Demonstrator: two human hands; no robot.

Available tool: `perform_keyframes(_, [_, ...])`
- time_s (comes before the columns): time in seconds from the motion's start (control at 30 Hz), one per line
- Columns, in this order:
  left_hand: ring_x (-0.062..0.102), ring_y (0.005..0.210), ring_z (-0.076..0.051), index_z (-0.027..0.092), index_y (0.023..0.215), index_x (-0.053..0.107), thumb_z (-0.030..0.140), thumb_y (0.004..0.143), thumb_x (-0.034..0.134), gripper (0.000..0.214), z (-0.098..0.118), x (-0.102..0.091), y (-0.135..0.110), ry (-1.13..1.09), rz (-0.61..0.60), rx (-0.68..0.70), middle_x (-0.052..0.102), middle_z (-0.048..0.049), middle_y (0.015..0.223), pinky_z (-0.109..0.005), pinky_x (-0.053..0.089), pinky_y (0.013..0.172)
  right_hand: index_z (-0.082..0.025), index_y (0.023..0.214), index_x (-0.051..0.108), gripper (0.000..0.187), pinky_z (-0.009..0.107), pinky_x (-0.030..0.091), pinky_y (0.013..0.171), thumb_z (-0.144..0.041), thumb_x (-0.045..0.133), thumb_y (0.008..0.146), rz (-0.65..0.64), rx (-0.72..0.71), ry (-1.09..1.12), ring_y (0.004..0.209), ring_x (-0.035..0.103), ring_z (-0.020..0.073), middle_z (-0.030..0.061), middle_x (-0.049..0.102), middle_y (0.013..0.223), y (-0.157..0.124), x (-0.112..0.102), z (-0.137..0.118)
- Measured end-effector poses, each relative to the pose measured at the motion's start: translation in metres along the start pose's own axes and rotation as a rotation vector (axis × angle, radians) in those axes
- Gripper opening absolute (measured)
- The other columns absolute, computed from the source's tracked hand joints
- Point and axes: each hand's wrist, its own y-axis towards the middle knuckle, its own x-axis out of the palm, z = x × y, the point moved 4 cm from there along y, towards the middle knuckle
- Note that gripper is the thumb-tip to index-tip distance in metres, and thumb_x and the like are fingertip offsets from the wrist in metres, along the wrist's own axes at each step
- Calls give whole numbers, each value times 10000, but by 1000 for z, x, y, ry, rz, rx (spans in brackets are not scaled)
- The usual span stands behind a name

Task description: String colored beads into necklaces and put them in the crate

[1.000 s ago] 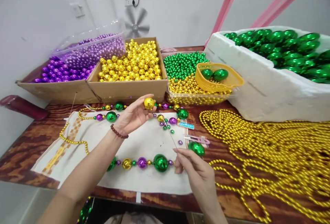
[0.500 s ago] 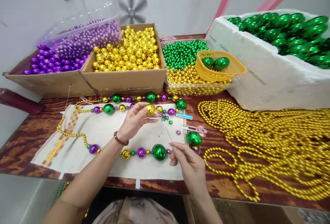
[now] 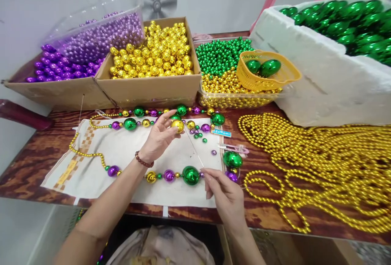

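A gold ball (image 3: pixel 177 125) and a needle (image 3: pixel 194 151) close together over a white cloth (image 3: pixel 177 196)

The left hand (image 3: pixel 160 136) pinches the gold ball between thumb and fingers, its other fingers loosely spread. The right hand (image 3: pixel 225 191) pinches the needle, which slants up toward the ball; whether its far end touches the ball is too fine to tell.

Under both hands the cloth lies on a dark, streaked wooden table (image 3: pixel 27 167). A strand (image 3: pixel 191 175) of purple, green and gold beads runs over it, both nearer than the left hand and beyond it. Gold chains (image 3: pixel 305 155) heap to the right of the right hand. Far beyond the hands stands a white wall, with a fan (image 3: pixel 157 6) before it.

Beyond the left hand, and to its left, a carton (image 3: pixel 61 90) holds purple balls (image 3: pixel 61 63); a tilted clear tub (image 3: pixel 94 29) of lilac beads rests over it. Straight beyond that hand, a second carton (image 3: pixel 152 90) is full of gold balls. Beyond the right hand, a clear tray (image 3: pixel 235 95) holds green beads (image 3: pixel 224 55) behind gold ones; on them sits a yellow basket (image 3: pixel 288 77) with two green balls (image 3: pixel 270 68). Farther right, a foam box (image 3: pixel 320 82) holds a pile of large green balls (image 3: pixel 351 25).
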Motion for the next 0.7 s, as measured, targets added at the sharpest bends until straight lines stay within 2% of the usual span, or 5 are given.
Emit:
perform_keyframes(0.17, [634,740,-100,162,996,716,314,642,911,432,-4,-2,2,-106,68,-67,683,-15,872,-237,506,702,-171,935,743,232,209,443,477,-333,578,949,8,-20,-30,447,530,94,-34,544,540,-4,2,0])
perform_keyframes(0.33, [672,814,-149,180,980,715,349,696,882,370,-4,5,-1,-161,26,-103,694,-24,894,-374,566,874,-174,955,742,236,212,440,468,-337,571,955,-7,-3,-27,455,533,97,-27,555,560,-7,7,5])
perform_keyframes(0.4, [680,823,-147,176,1003,712,346,727,864,358,-4,8,-1,-164,14,-90,690,-22,888,-388,569,916,-174,964,741,239,213,441,466,-341,570,957,-2,3,-17,458,533,99,-25,557,568,-8,8,7])
perform_keyframes(0.7, [688,770,-139,160,951,699,323,716,870,333,-7,9,-2,-193,60,-100,692,-20,898,-367,606,842,-174,960,733,215,208,431,464,-321,577,955,18,-1,-12,451,524,93,-33,558,560,-7,10,9])
